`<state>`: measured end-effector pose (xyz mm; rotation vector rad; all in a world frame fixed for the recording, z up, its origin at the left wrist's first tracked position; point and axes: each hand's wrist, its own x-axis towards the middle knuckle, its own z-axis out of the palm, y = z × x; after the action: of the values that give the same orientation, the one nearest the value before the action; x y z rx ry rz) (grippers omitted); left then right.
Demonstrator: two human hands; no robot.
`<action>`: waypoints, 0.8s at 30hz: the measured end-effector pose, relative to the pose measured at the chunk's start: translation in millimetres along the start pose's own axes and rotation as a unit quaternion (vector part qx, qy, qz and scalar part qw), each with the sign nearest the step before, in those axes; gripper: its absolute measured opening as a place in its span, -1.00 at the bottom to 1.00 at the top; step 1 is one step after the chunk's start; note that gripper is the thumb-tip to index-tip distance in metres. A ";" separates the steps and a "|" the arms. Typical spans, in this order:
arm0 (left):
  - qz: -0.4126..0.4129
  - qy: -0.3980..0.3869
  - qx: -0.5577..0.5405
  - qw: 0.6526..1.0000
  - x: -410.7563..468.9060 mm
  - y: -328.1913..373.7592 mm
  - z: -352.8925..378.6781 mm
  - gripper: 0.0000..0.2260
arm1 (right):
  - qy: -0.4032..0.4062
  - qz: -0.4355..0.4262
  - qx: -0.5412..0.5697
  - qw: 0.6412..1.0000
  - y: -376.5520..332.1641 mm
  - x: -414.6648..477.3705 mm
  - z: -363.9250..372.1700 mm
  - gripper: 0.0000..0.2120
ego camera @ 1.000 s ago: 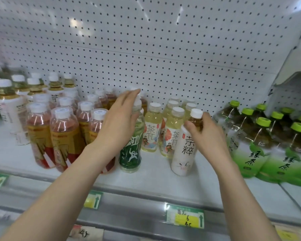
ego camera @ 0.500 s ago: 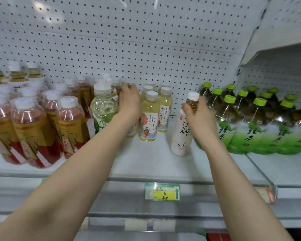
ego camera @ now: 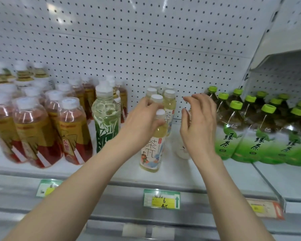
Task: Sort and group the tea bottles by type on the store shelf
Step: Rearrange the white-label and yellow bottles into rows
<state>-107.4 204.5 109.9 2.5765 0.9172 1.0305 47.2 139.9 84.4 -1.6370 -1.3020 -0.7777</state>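
My left hand [ego camera: 141,124] is closed around the shoulder of a pale yellow tea bottle [ego camera: 152,146] with a white cap, which stands at the shelf's middle front. Several matching pale yellow bottles [ego camera: 169,103] stand behind it. My right hand [ego camera: 198,126] hovers with fingers spread in front of a white-labelled bottle [ego camera: 182,152], hiding most of it. A green-and-white bamboo-label bottle [ego camera: 106,119] stands just left of my left hand. Red-and-gold tea bottles [ego camera: 71,134] fill the left side. Green-capped green tea bottles [ego camera: 233,134] crowd the right.
A white pegboard wall [ego camera: 146,49] backs the shelf [ego camera: 111,169]. Price tags [ego camera: 162,199] hang on the front rail. A clear divider [ego camera: 269,186] runs along the right of this section, under the green tea bottles.
My left hand has left the bamboo-label bottle and moved right onto the pale yellow bottle, now nearer the front. My right hand has loosened its hold on the white-labelled bottle.
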 end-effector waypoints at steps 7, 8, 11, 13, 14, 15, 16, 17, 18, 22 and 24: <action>0.040 0.015 -0.084 0.996 33.2 -6.7 16.0 -0.62 | -0.213 -0.006 0.041 0.976 -2.9 -2.8 -7.7 -0.51; 0.026 0.044 -0.100 0.994 40.7 -13.4 14.5 -0.63 | -0.244 -0.007 0.037 0.969 -4.4 -2.3 -7.1 -0.48; -0.033 0.036 -0.084 0.995 62.1 -32.5 15.3 -0.59 | -0.309 0.017 -0.021 0.951 -10.3 7.1 0.6 -0.24; -0.067 -0.039 -0.063 0.995 70.0 -39.0 19.9 -0.52 | -0.320 0.047 -0.045 0.945 -14.4 14.3 7.7 -0.22; -0.081 -0.059 -0.068 0.993 71.2 -40.9 22.8 -0.51 | -0.317 0.059 -0.050 0.945 -16.4 16.6 11.5 -0.24; -0.089 -0.060 -0.079 0.991 71.3 -43.1 25.2 -0.53 | -0.312 0.068 -0.057 0.946 -18.1 18.0 15.5 -0.26; -0.092 -0.047 -0.091 0.990 71.0 -45.9 27.0 -0.56 | -0.305 0.074 -0.066 0.947 -19.3 18.4 19.8 -0.27; -0.094 -0.031 -0.096 0.990 70.3 -49.0 27.5 -0.58 | -0.298 0.079 -0.073 0.949 -19.7 18.4 24.7 -0.29; -0.094 -0.016 -0.095 0.991 69.1 -52.0 27.5 -0.59 | -0.290 0.084 -0.078 0.950 -19.6 18.6 29.5 -0.31; -0.093 -0.018 -0.078 0.992 63.8 -61.3 28.2 -0.54 | -0.285 0.089 -0.052 0.953 -10.9 27.0 49.7 -0.30; -0.098 -0.034 -0.116 0.988 60.4 -60.2 31.6 -0.50 | -0.296 0.090 -0.030 0.950 -4.9 33.6 55.9 -0.28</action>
<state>-80.3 290.0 95.1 2.2672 0.9496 0.9286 48.3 204.8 91.7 -2.0985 -1.5080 -0.2122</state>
